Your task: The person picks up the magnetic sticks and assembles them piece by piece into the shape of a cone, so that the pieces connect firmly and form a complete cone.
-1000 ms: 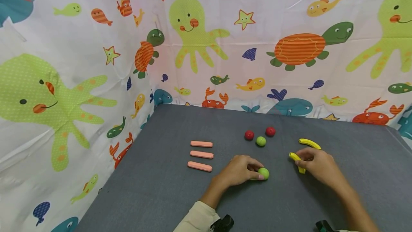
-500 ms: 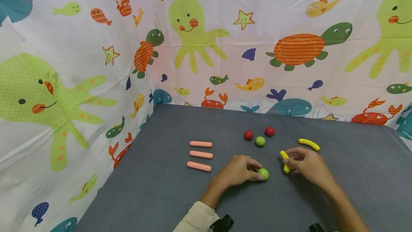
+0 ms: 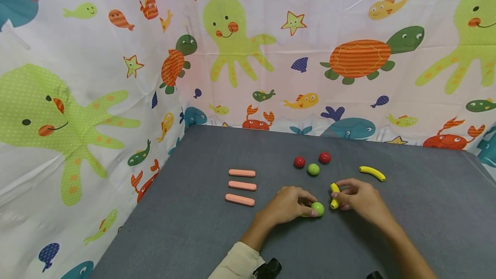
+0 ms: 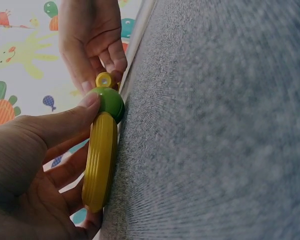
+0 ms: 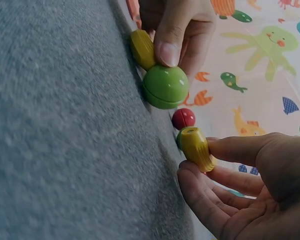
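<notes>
Green ball (image 3: 317,209) sits on the grey table (image 3: 193,227), pinned under your left hand (image 3: 288,205), whose fingers also curl round a yellow banana piece (image 4: 100,160). Just right of the ball, your right hand (image 3: 358,199) pinches a second yellow banana (image 3: 334,195).

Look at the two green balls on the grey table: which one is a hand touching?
The nearer green ball, under the left hand fingers. The other green ball lies untouched farther back, between the two red balls.
</notes>
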The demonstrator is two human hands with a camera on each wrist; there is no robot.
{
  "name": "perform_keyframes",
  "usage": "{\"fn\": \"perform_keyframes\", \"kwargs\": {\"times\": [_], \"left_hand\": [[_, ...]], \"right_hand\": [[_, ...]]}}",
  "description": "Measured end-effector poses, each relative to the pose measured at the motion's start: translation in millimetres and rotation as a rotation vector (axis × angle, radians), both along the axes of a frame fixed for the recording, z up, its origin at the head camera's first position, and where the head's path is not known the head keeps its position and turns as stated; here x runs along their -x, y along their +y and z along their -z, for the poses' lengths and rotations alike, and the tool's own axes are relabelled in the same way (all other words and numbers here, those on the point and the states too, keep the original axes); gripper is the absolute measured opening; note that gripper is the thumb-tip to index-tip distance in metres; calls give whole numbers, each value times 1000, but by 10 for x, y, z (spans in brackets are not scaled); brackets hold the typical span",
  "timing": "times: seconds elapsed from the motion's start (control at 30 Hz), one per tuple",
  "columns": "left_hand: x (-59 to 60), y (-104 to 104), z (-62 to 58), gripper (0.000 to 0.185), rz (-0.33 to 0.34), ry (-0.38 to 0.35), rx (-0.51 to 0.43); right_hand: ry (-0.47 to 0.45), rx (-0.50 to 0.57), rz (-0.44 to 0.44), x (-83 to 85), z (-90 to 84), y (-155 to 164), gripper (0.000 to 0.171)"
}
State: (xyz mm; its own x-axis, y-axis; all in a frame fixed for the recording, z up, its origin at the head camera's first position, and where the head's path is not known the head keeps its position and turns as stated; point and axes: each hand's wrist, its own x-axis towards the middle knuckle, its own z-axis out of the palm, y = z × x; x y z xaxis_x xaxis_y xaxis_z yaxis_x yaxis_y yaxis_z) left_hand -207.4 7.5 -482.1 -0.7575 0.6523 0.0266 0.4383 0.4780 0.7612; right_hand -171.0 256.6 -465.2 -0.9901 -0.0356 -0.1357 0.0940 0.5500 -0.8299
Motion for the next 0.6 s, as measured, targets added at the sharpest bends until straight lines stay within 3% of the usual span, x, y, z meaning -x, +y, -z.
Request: {"fn": "perform_keyframes", "kwargs": {"times": [0.6], "left_hand": [[-1, 10, 12, 29, 12, 1, -5]], "right_hand": [[-17, 25, -6, -6, 39, -120, 55]]}}
